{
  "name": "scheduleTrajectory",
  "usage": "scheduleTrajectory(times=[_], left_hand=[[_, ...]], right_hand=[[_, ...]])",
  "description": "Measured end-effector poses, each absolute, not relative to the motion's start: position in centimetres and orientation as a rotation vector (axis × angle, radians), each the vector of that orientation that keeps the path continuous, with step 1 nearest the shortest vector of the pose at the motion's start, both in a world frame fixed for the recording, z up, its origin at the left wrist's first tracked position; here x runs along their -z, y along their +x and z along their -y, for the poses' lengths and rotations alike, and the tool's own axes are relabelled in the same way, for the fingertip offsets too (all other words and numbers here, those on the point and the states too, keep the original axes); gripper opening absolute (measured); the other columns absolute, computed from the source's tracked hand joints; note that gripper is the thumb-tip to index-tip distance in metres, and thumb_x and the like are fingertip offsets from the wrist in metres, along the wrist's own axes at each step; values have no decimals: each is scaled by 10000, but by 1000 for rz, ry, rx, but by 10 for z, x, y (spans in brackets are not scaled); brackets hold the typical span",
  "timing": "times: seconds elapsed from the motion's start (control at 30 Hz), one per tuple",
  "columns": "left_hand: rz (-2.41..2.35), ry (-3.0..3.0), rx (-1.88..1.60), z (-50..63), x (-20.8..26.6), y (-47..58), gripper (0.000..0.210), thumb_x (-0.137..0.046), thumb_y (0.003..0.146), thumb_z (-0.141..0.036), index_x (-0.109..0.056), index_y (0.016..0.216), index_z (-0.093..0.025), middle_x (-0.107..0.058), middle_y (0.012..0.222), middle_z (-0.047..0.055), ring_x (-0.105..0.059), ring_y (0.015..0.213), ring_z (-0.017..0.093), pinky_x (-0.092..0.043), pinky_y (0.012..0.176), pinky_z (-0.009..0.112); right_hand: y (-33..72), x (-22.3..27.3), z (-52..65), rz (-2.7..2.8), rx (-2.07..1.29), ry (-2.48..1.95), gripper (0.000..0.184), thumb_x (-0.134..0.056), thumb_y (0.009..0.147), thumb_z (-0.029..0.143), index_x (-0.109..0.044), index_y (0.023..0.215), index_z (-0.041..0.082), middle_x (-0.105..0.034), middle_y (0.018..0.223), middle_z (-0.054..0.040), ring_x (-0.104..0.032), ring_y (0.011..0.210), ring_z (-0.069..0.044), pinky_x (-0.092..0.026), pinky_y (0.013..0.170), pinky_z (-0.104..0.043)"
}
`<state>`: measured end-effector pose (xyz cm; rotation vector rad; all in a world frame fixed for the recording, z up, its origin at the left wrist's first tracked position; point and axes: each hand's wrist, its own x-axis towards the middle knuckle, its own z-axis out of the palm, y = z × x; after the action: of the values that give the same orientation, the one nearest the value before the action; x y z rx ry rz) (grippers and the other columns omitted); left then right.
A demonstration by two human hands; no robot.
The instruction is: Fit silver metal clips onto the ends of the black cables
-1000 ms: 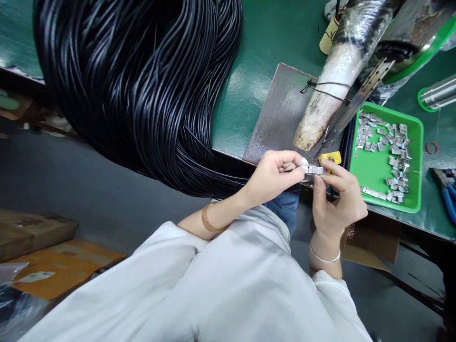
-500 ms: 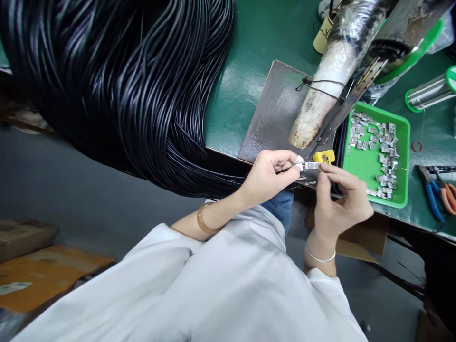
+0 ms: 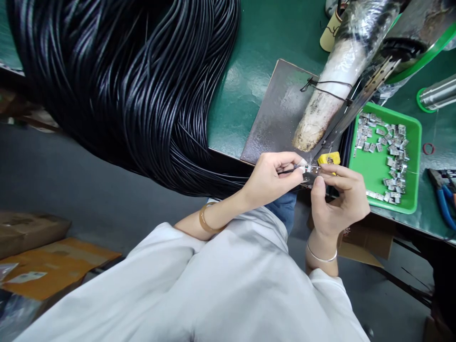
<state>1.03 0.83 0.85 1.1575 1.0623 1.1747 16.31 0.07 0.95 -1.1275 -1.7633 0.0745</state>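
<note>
My left hand (image 3: 270, 179) is closed in a pinch on a thin black cable (image 3: 288, 170), with white covers on its fingertips. At the cable's end, between my two hands, is a small silver metal connector (image 3: 313, 169). The thumb and forefinger of my right hand (image 3: 340, 197) close on the connector's right end; the exact contact is small and hard to see. Just beyond the fingers sits a yellow block (image 3: 329, 158). A large bundle of black cables (image 3: 153, 95) lies to the left and hangs over the table edge.
A green tray (image 3: 413, 166) holds many small metal connectors. Behind my hands, a white, plastic-wrapped tube (image 3: 329, 80) slants over a dark plate (image 3: 274, 111). Blue-handled pliers (image 3: 441, 199), a red ring (image 3: 428, 148) and a solder-like spool (image 3: 438, 95) lie to the right on the green table (image 3: 245, 61).
My right hand has shifted slightly left, its thumb and forefinger now nearer the left fingertips. The whole view has moved a little, so the tray and table appear farther right.
</note>
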Motion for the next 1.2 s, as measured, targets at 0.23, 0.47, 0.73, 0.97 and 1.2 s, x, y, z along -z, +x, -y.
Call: scheduleTrajectory(times=[0.23, 0.47, 0.73, 0.97, 1.2], left_hand=[[-911, 1089, -1058, -10, -15, 5, 141, -615, 842, -243, -632, 798, -110, -361, 551, -68, -289, 500, 35, -245, 473, 185], [-903, 1281, -1127, 4, -17, 3, 159, -653, 838, -247, -694, 838, -93, -505, 601, -33, -375, 534, 38, -307, 494, 178], [-995, 1122, -1251, -1, -8, 10, 175, -625, 843, -252, -698, 806, -98, -590, 664, -3, -446, 561, 38, -372, 524, 155], [-1085, 1084, -1315, -11, -6, 15, 130, -655, 783, -212, -648, 737, -91, -457, 562, -55, -360, 499, 14, -339, 463, 112], [-1100, 1316, -1435, -11, -9, 12, 119, -639, 830, -198, -672, 770, -100, -376, 537, -77, -253, 472, 5, -207, 415, 121]], right_hand=[[169, -3, -2, 1890, -43, -1032, 194, -678, 840, 92, -608, 977, 210, -750, 1026, -26, -734, 962, -155, -597, 809, -278], [169, -11, 4, 1540, -660, -1270, 92, -657, 900, 224, -573, 936, 220, -585, 721, 83, -598, 500, -55, -475, 440, -176], [161, -11, 6, 1766, -111, -1148, 179, -725, 807, 104, -649, 925, 213, -752, 1027, -22, -743, 940, -181, -639, 780, -332], [158, -8, 1, 1811, -51, -1166, 168, -720, 807, 90, -678, 922, 206, -765, 1019, -21, -746, 928, -175, -640, 748, -297], [152, -16, -3, 1770, -61, -1147, 165, -727, 806, 93, -695, 915, 212, -763, 1038, -29, -750, 955, -196, -641, 819, -350]])
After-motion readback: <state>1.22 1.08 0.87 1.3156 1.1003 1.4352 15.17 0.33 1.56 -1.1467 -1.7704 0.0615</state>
